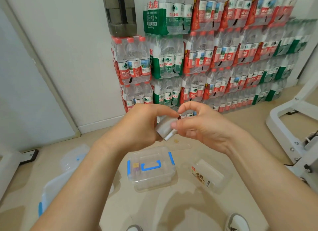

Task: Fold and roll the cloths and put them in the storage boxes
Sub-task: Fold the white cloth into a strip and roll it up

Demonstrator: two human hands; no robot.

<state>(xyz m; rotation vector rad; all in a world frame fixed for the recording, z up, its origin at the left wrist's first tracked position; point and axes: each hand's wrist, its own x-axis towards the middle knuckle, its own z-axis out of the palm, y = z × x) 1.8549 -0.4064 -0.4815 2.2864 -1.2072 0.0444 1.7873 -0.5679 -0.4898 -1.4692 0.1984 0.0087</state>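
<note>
Water-bottle packs [215, 58] stacked against wall [77, 58], twelve to three o'clock. Clear storage box [154, 182], blue handle, on floor [189, 205] at six o'clock. Left hand [137, 125] and right hand [203, 127], centre, fingers clamped on small rolled grey cloth [166, 127] between them.

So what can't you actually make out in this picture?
1. Rolled cloth, head view: the left hand and right hand cover most of it, so its full shape is unclear.
2. Storage box with the blue handle: the small things inside are too blurred to name.
3. Second box, far left: the left forearm hides most of it.
4. Labelled packet: the print is too blurred to read.
</note>
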